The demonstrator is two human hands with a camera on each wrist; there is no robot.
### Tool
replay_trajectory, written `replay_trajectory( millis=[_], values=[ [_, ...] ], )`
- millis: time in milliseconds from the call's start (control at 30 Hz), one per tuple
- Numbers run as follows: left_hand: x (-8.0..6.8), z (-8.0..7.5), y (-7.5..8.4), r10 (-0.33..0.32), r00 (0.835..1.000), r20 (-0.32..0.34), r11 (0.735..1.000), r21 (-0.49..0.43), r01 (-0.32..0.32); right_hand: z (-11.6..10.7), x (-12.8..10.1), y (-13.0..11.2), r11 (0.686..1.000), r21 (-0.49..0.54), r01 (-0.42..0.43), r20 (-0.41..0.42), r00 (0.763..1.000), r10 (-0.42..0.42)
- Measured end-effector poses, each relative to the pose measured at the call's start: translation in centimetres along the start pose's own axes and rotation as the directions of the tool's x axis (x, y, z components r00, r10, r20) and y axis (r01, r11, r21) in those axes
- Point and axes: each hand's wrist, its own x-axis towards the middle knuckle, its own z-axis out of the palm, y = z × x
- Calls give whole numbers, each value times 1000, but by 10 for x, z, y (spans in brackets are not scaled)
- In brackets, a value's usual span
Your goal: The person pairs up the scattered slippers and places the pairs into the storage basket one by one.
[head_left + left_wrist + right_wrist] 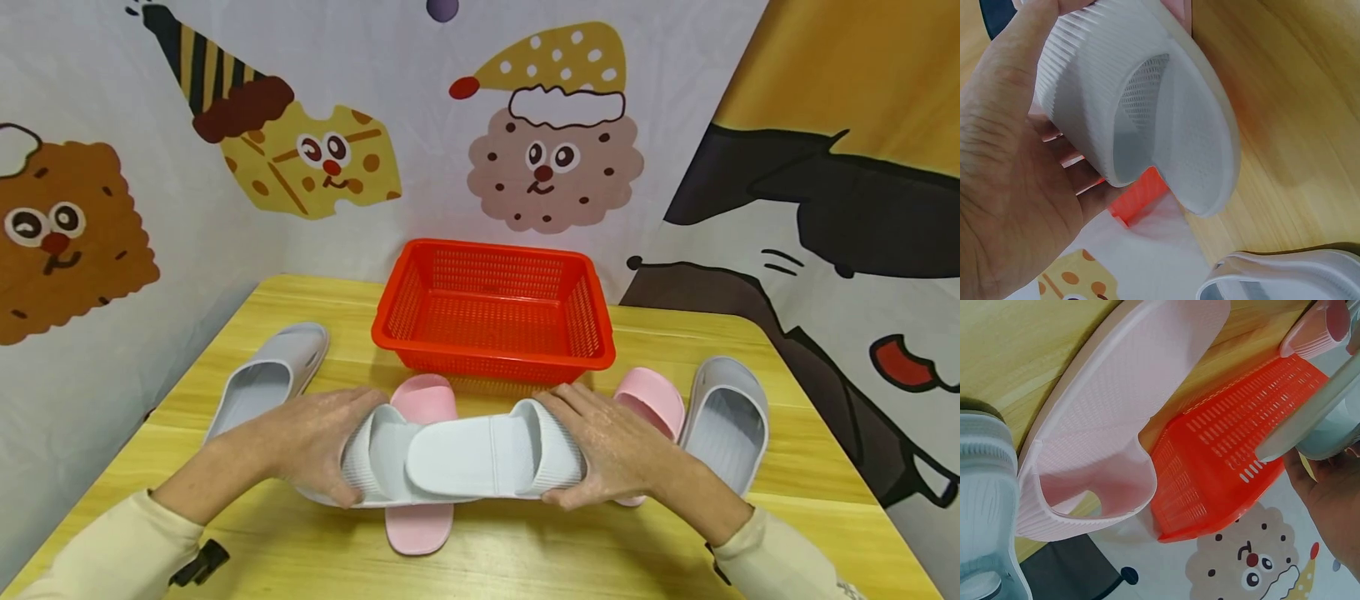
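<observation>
Two white slippers are held end to end over the table, toes pointing outward. My left hand (318, 442) grips the left white slipper (362, 458) round its ribbed strap, thumb in front. The right white slipper (453, 457) is gripped at its strap end by my right hand (611, 442); its heel end lies over the left slipper. Behind them a pink slipper (420, 529) is partly hidden. In the left wrist view, my left hand (1016, 162) has its fingers behind the strap of the white slipper (1200, 144). My right hand (1335, 494) shows only partly in the right wrist view.
A red perforated basket (491, 358) stands at the back of the wooden table (525, 558). A grey slipper (292, 346) lies at the left. To the right lie another pink slipper (652, 396), partly behind my right hand, and a second grey slipper (723, 425).
</observation>
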Motion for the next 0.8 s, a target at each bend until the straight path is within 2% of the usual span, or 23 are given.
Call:
replay_trajectory(
  millis=[333,633,800],
  values=[
    [11,0,3,15,1000,-8,1000,-11,-15,-2,-4,1,1000,-3,-25,8,1000,25],
    [9,2,7,-8,1000,-10,1000,-3,8,1,2,0,1000,-20,-18,33,999,18],
    [12,3,9,11,1000,-25,1000,0,-11,1,3,0,1000,-23,-22,25,999,22]
  ],
)
